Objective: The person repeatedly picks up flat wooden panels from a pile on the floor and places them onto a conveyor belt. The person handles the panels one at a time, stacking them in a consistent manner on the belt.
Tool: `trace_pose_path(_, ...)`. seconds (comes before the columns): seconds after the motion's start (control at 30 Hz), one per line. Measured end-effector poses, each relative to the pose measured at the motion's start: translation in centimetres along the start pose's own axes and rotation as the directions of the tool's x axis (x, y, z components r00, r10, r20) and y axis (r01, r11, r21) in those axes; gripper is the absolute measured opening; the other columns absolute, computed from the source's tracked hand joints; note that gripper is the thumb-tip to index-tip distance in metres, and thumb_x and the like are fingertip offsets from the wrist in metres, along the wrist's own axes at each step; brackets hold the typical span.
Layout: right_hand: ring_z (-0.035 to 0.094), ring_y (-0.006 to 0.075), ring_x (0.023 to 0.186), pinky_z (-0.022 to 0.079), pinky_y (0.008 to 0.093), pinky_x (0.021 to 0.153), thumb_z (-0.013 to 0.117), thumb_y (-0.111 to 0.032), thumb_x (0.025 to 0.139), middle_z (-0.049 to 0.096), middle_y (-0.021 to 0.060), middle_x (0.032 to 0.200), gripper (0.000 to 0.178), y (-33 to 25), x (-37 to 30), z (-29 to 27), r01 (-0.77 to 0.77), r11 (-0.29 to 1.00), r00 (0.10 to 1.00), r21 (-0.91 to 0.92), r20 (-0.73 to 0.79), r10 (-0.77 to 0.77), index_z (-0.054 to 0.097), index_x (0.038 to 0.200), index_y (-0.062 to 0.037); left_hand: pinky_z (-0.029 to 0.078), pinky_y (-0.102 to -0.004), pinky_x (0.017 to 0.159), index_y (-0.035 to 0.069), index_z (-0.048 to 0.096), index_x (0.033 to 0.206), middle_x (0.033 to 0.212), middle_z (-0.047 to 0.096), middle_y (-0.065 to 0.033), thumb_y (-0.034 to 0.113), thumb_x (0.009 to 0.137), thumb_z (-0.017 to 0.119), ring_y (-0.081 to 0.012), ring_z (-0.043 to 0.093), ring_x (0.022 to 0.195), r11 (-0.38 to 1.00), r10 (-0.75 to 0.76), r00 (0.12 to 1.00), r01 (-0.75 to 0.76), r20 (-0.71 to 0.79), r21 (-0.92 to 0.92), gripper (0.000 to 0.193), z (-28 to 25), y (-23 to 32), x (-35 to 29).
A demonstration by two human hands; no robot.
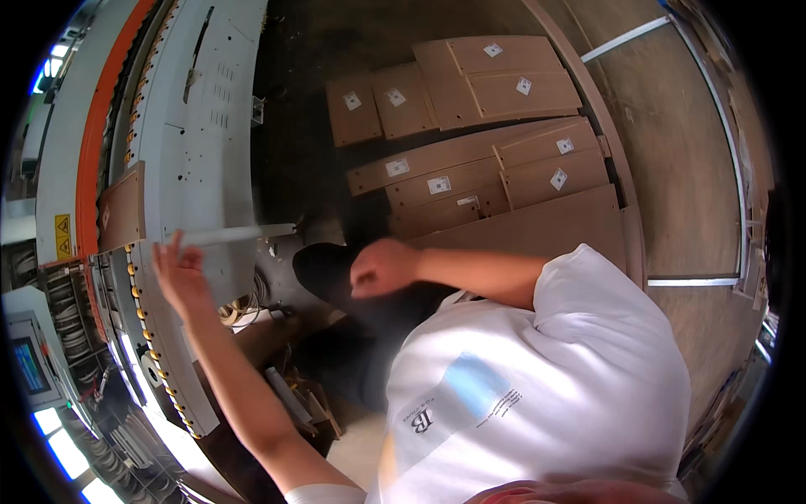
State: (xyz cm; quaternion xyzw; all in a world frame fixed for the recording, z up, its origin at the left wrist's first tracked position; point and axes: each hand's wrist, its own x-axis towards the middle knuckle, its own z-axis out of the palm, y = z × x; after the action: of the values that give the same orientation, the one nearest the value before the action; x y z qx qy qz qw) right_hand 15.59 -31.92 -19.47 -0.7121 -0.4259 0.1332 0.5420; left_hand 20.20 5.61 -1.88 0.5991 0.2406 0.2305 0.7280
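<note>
A long pale grey machine (201,160) with an orange strip runs down the left side of the frame. Brown panels (457,157) lie in rows and layers across the upper middle and upper right. One smaller brown board (124,210) stands out at the machine's edge, left of centre, above its row of yellow rollers (133,294). The left hand (181,273) is just beside that board's lower right corner, fingers raised and loosely spread; whether they touch it I cannot tell. The right hand (384,267), near the middle, is curled in, its grip hidden. A control screen (32,365) sits at lower left. A pale bar (239,233) extends rightward from near the left fingertips. A yellow warning sticker (63,237) is left of the board.
</note>
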Motion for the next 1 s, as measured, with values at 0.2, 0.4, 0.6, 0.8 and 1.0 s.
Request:
trace_pose_path(0.2,0.073,0.0359,0.107,0.059,0.0514,0.089,0.077,-0.049,0.088,0.076,0.0109,0.112,0.047,9.9,-8.6,-10.3,-0.653,0.653,0.757,-0.384,-0.338,0.558,0.071,0.126,-0.0213,0.060,-0.0314,0.073,0.002,0.062,0.143,0.112,0.077,-0.0143,0.025,0.107,0.067,-0.0159,0.071,0.079,0.888,-0.430,0.870,0.361,0.240,0.284,0.043,3.5,-11.8,-14.3)
trace_pose_path(0.4,0.044,0.0371,0.151,0.043,0.0466,0.123,0.088,-0.058,0.077,0.046,0.0177,0.163,0.105,12.4,-19.6,-23.4,-0.854,-0.014,0.288,-0.520,-0.495,0.820,0.043,0.159,-0.0086,0.054,-0.0244,0.073,0.003,0.067,0.128,0.103,0.075,-0.0077,0.010,0.107,0.065,-0.0100,0.066,0.079,0.951,-0.225,0.967,0.192,0.116,0.242,0.022,3.3,-20.3,-23.6)
trace_pose_path(0.6,0.038,0.0457,0.153,0.041,0.0517,0.124,0.088,-0.067,0.071,0.038,0.0154,0.169,0.112,13.5,-23.5,-23.7,-0.928,-0.187,0.060,-0.323,-0.623,0.780,0.047,0.157,-0.0094,0.052,-0.0232,0.071,0.004,0.068,0.128,0.102,0.075,-0.0046,0.012,0.109,0.063,-0.0079,0.066,0.078,0.950,-0.233,0.965,0.200,0.120,0.241,0.021,3.1,-20.0,-22.9)
trace_pose_path(0.8,0.035,0.0468,0.155,0.042,0.0518,0.123,0.077,-0.078,0.077,0.039,0.0093,0.170,0.105,17.1,-22.4,-25.0,-0.960,-0.167,0.049,-0.223,-0.725,0.687,0.049,0.158,-0.0176,0.054,-0.0241,0.068,0.004,0.067,0.127,0.101,0.074,-0.0071,0.012,0.109,0.062,-0.0100,0.067,0.076,0.944,-0.252,0.961,0.217,0.117,0.250,0.020,3.3,-20.7,-21.9)
trace_pose_path(1.0,0.035,0.0467,0.156,0.043,0.0507,0.122,0.068,-0.085,0.079,0.035,0.0102,0.172,0.106,18.5,-15.8,-25.1,-0.939,-0.164,0.098,-0.302,-0.692,0.715,0.046,0.161,-0.0199,0.052,-0.0233,0.068,0.005,0.067,0.127,0.101,0.075,-0.0046,0.014,0.110,0.062,-0.0082,0.066,0.075,0.934,-0.264,0.958,0.223,0.116,0.280,0.020,3.0,-20.5,-21.5)
